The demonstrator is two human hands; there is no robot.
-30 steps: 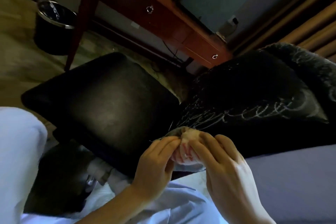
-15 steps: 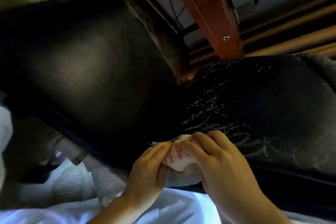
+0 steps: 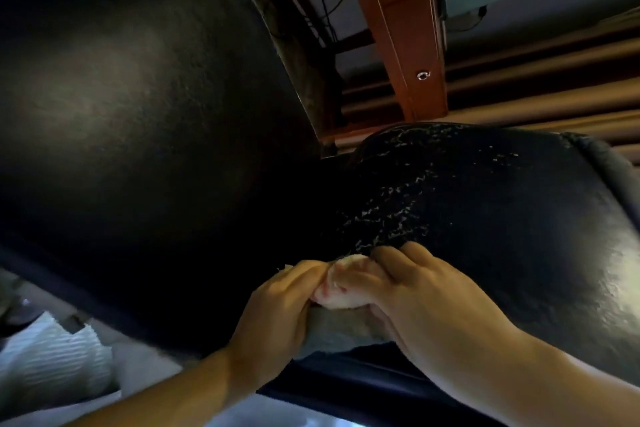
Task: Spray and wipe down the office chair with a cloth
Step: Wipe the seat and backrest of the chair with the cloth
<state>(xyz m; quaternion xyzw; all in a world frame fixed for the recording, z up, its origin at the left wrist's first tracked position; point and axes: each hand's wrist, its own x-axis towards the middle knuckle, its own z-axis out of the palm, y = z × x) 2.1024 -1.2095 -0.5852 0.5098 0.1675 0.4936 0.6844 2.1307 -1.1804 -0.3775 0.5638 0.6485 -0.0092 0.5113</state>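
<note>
Your left hand and right hand are together, both clamped on the bunched white cloth with pink marks. The hands press it onto the black leather office chair, where its smooth panel meets the cracked, flaking one. Scrubbing hard there would likely lift more flakes or snag the cloth. The red-brown wooden table stands beyond

black chair, white cloth red-marked
</note>
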